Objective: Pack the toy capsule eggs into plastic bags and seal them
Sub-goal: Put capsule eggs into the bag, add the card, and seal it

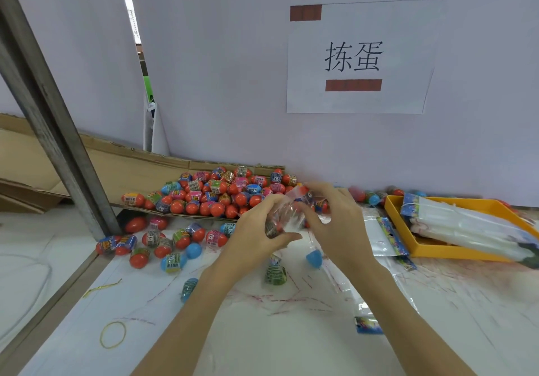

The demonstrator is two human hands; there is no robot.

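Now bag (287,215) within both hands' grip.

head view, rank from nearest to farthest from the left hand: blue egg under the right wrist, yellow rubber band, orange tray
1. blue egg, just right of the left hand
2. yellow rubber band, low on the left
3. orange tray, far right

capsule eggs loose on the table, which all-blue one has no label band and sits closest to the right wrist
The plain blue egg just left of the right hand wrist. The other plain blue egg lies farther left among the scattered red eggs; the rest wear printed bands.
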